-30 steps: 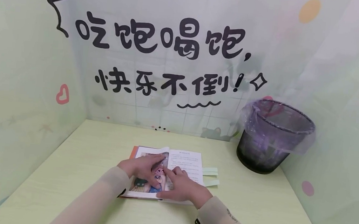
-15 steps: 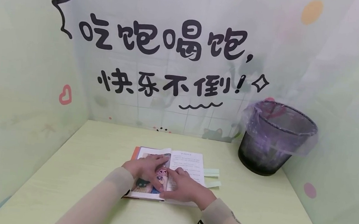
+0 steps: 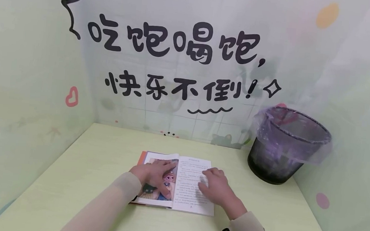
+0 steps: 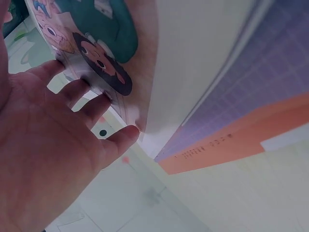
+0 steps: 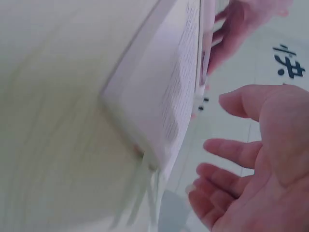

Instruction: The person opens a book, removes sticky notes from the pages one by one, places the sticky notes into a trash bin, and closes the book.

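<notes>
An open book [image 3: 191, 199] lies on the table, with a colour illustration on its left page and printed text on its right page. My left hand [image 3: 157, 176] rests spread on the illustrated page, fingertips on the picture [image 4: 104, 48] in the left wrist view. Over the outer part of the text page is my right hand [image 3: 218, 187], its fingers loosely bent and holding nothing. The right wrist view shows this right hand [image 5: 251, 159] apart from the page, thumb and fingers separated. Pale strips [image 5: 140, 193] stick out from the book's page edge, blurred there.
A black wastebasket [image 3: 269, 158] with a purple liner [image 3: 316, 151] stands at the table's back right. The pale yellow table [image 3: 103, 152] meets a printed wall covering [image 3: 171, 121] behind and at both sides. An orange and purple cover edge [image 4: 207, 150] shows under the left page.
My right hand has moved right from the book's middle fold to above the outer text page, uncovering the printed lines. My left hand stays on the picture. The view has shifted slightly.
</notes>
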A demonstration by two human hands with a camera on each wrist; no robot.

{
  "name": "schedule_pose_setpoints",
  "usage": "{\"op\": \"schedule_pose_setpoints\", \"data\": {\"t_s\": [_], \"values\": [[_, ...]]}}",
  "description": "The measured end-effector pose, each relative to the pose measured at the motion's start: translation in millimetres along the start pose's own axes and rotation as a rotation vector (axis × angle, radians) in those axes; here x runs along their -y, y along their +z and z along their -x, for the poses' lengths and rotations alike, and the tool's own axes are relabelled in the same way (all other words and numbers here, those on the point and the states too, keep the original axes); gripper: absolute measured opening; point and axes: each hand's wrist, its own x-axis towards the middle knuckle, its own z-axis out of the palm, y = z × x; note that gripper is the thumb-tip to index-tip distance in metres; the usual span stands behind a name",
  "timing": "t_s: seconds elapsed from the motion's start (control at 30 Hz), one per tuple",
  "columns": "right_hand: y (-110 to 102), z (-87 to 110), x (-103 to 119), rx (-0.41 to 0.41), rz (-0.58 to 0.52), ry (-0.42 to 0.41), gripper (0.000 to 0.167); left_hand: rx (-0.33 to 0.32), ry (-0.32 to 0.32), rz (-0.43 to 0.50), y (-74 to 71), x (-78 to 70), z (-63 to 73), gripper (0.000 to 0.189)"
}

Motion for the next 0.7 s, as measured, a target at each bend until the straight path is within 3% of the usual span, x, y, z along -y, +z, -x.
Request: {"op": "schedule_pose_setpoints", "data": {"t_s": [0.2, 0.7], "values": [[-3.2, 8.5, -21.7, -0.052, 0.113, 0.089, 0.044, 0.005, -0.019, 0.016, 2.2, 0.6, -1.0, 0.132], [6.4, 11.9, -30.8, -0.024, 0.187, 0.091, 0.038, 0.001, -0.031, 0.045, 1.8, -1.1, 2.1, 0.127]]}}
